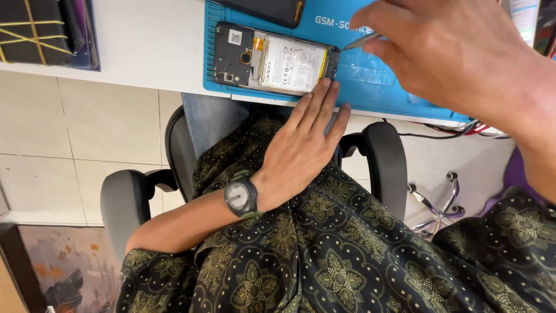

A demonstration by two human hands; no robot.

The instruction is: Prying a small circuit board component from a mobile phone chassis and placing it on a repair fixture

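Seen from the head camera, a person in a dark shirt patterned with gold flowers [324, 255] works over an opened black smartphone with its back cover off [272, 58], which lies on a blue rubber repair mat [394, 87] at the near edge of a white worktable [150, 46]. The phone's white battery [292, 62] and dark circuit board [234, 55] are laid bare, so the opening-up appears done; the battery and board sit in place, and the work inside the phone looks to be at an early stage.

The left hand [304, 148], a round grey wristwatch [241, 196] on its wrist, lies flat and relaxed with fingers stretched out, its fingertips [325, 87] pressing on the phone's near right corner to steady it. The right hand [457, 52] hovers just beyond the phone's right end, fingers closed in a pinch on a slim metal tool [359, 42], seemingly tweezers, whose tip meets that end of the phone.

A second dark flat device [272, 10] lies on the mat just beyond the phone. To the phone's far left sits a dark box crossed with yellow lines [35, 32]. On the near side of the phone, below the table edge, are the black armrests of an office chair [379, 162] on a pale tiled floor [69, 139].
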